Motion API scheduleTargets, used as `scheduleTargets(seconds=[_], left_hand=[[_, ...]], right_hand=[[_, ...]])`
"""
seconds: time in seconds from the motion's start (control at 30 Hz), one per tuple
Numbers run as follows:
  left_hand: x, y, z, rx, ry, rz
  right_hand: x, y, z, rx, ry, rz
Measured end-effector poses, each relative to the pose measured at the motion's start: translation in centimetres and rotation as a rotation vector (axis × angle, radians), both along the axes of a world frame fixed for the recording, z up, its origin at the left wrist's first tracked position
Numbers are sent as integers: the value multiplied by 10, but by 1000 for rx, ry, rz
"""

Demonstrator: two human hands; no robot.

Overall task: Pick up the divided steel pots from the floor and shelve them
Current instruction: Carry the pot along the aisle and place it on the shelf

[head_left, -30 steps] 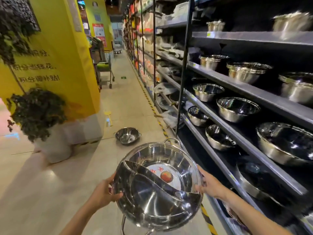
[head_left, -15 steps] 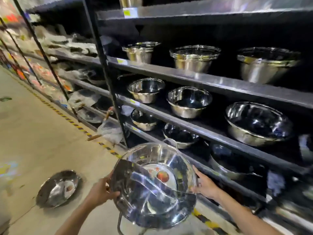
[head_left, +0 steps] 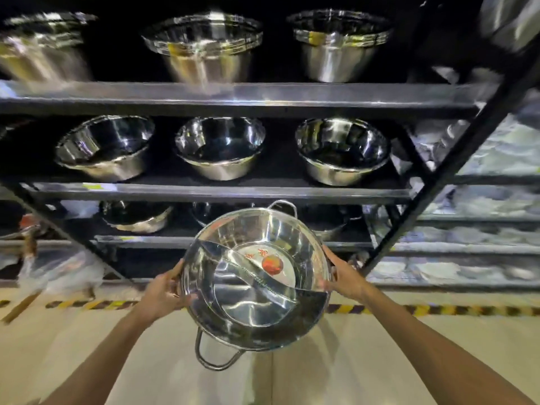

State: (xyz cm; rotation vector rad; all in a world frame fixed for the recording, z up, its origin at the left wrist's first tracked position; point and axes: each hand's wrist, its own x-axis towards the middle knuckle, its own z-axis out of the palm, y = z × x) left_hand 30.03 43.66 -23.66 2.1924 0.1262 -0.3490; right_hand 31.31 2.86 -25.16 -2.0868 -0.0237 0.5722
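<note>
Hands, left hand (head_left: 159,293) and right hand (head_left: 346,277), grip divided pot (head_left: 254,290) holding a sticker (head_left: 272,265).

Dark metal shelving (head_left: 222,96), pale floor (head_left: 336,372) — striped hazard tape (head_left: 438,309)

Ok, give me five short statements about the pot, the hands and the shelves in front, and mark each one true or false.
1. Both hands grip the divided pot, the left hand and the right hand on opposite sides of its rim. True.
2. The pot already rests on a shelf. False: it is held in the air in front of the shelving, above the floor.
3. A curved divider splits the pot's inside into two compartments. True.
4. The shelf just above the pot carries three steel bowls. True.
5. The person lifts the pot by its loop handles. False: the near handle hangs free; the hands hold the rim.
</note>
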Motion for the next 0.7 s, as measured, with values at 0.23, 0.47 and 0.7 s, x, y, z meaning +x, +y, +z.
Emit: scheduleTargets(seconds=[0.23,0.47,0.7], left_hand=[[6,3,-28,13,70,-111],[41,31,-58,25,129,-220],[95,47,-136,104,172,-332]], right_hand=[[-27,3,-38,-11,53,-92],[-23,35,-76,55,70,-150],[-6,64,-160,150,141,-256]])
